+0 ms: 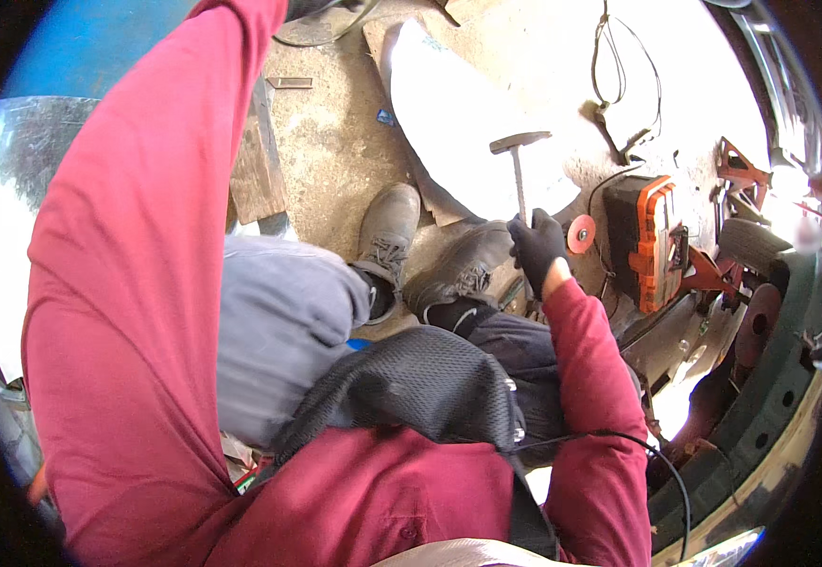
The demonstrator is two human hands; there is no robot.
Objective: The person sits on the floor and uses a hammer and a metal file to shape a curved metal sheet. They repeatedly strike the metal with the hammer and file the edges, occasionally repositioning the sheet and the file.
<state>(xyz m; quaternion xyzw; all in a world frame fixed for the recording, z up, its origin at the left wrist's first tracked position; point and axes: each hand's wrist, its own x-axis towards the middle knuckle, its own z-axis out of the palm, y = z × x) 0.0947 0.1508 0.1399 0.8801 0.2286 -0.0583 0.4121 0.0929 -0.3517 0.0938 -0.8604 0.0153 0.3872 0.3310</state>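
Note:
My right hand (538,249), in a black glove, grips the handle of a hammer (520,156). The hammer points away from me, its dark head at the far end over a bright white sheet (458,123) on the floor. My left arm stretches far forward. Only a bit of my left hand (309,8), also in a dark glove, shows at the top edge, so its fingers and anything in them are hidden. A thin dark cable or hose (340,38) curves beside it.
An orange and black toolbox (640,244) stands at the right, with a red disc (581,233) beside it. Cables (609,57) lie farther off. A wooden board (257,165) and a blue surface (80,52) are at the left. My shoes (390,222) stand on the concrete.

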